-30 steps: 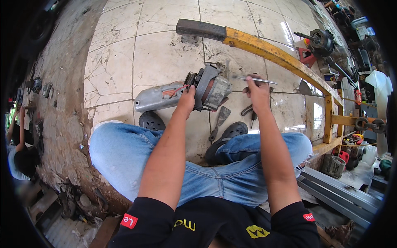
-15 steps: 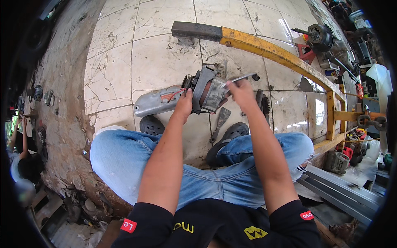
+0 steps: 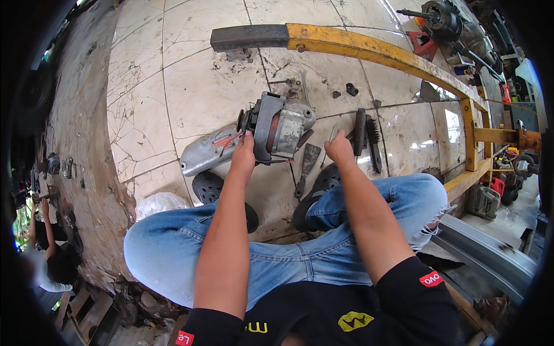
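Observation:
My left hand [image 3: 243,151] grips a dirty motor assembly [image 3: 287,131] at its left side, beside red wires, with fingers partly hidden behind it. A long, dull silver metal housing [image 3: 197,158] lies left of it on the tiles. My right hand [image 3: 340,147] is closed on a slim metal tool [image 3: 331,136], right of the motor and apart from it. Below the motor lies a flat scraper [image 3: 309,161]. A black wire brush [image 3: 374,144] and a dark-handled tool [image 3: 360,127] lie right of my right hand.
A yellow steel frame [image 3: 369,47] arches over the tiled floor [image 3: 138,86]. A black machine part [image 3: 435,17] and red stand [image 3: 423,46] are at upper right. Metal rails [image 3: 485,248] lie lower right. A white bag [image 3: 161,205] is left. Another person [image 3: 57,265] works at far left.
My right hand has moved from the motor's right side down and rightward, and its tool has turned from near horizontal to steeper. The view has shifted slightly; my left hand keeps its grip.

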Available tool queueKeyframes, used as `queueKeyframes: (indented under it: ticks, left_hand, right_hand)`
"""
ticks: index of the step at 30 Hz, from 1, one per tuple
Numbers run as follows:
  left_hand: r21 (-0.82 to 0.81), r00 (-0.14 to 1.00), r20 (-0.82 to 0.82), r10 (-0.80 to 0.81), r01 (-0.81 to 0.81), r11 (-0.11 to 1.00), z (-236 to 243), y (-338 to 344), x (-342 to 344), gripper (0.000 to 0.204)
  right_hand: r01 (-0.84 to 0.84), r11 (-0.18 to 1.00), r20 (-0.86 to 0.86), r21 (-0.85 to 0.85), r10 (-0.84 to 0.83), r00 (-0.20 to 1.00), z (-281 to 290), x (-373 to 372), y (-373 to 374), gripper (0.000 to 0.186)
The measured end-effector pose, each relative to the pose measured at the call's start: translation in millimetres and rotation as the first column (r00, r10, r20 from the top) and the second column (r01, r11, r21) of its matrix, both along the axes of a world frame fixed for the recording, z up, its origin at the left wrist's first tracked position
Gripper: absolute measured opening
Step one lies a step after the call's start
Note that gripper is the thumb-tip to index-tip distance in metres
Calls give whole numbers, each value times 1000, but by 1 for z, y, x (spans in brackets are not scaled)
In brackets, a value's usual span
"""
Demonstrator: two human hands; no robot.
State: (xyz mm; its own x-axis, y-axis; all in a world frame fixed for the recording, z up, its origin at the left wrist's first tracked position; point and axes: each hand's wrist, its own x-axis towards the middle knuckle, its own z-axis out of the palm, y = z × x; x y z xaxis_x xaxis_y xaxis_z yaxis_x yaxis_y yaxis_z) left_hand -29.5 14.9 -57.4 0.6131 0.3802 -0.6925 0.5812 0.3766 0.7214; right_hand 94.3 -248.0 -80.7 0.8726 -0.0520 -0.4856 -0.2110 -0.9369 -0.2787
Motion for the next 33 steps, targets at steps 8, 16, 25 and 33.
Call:
queueKeyframes:
  ticks: [8,16,25,33]
  left_hand:
    - [36,995,23,-95,94,995,51,-8,4,69]
    - [17,996,34,-77,76,997,63,-11,4,70]
    - [75,993,52,-102,98,992,46,-9,6,66]
    - [139,994,97,-38,25,990,34,-14,11,65]
  right_hand:
    - [250,967,-271,54,-227,935,-54,1,51,54]
    - [398,890,-215,224,-353,911,-61,13,47,50]
    - [602,429,-515,674,-312,798,99,56,34,31]
    - [184,562,-174,806,-71,982,212,23,58,37]
